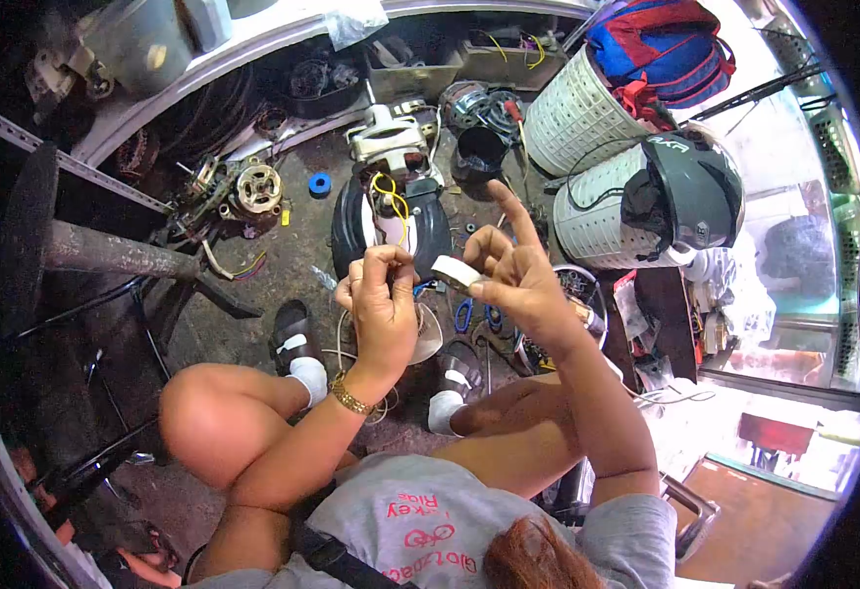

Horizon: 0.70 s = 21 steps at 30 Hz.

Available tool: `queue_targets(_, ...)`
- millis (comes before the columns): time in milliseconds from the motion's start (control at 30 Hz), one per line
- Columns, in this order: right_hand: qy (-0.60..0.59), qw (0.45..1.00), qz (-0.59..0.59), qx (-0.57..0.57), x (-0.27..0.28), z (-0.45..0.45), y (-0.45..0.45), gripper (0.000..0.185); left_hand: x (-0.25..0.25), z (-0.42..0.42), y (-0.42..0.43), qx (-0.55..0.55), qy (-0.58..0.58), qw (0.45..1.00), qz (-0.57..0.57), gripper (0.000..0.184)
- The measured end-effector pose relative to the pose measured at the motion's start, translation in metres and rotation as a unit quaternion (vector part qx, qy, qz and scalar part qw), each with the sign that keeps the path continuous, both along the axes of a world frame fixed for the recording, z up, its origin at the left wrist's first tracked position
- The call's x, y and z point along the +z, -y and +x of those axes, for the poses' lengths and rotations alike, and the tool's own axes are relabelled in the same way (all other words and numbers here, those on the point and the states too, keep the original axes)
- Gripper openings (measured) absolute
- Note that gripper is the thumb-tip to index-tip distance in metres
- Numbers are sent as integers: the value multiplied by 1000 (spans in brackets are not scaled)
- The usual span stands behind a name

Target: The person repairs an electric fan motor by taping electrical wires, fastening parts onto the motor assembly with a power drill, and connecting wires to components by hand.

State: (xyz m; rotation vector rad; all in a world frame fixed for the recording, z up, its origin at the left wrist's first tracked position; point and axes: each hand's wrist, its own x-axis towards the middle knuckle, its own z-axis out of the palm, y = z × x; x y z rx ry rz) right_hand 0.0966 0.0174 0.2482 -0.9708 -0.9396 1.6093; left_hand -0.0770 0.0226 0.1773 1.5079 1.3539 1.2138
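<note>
My right hand grips a roll of white tape between thumb and fingers, its index finger pointing up and away. Left of the roll, my left hand is closed in a pinch; what sits between its fingertips is too small to make out. Just beyond that hand, a yellow wire loops down from an electric motor assembly, which rests on a round black base on the floor. The wire's lower end passes close to my left fingertips, and whether they touch it I cannot tell.
A blue tape roll and motor parts lie on the floor to the left. White baskets and a black helmet stand at right. Blue-handled scissors lie below my right hand. A metal stand is at left.
</note>
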Motion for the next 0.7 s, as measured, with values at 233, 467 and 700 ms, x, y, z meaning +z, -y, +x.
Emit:
queue_targets(233, 203, 971, 127, -24, -13, -16, 10, 103, 33, -8, -6, -73, -32, 997, 21, 17)
queue_targets(467, 295, 942, 160, 2, -14, -20, 12, 94, 30, -9, -9, -60, -26, 998, 8, 10)
queue_targets(700, 357, 922, 151, 1, -4, -19, 10, 83, 31, -5, -6, -53, -84, 995, 10, 10)
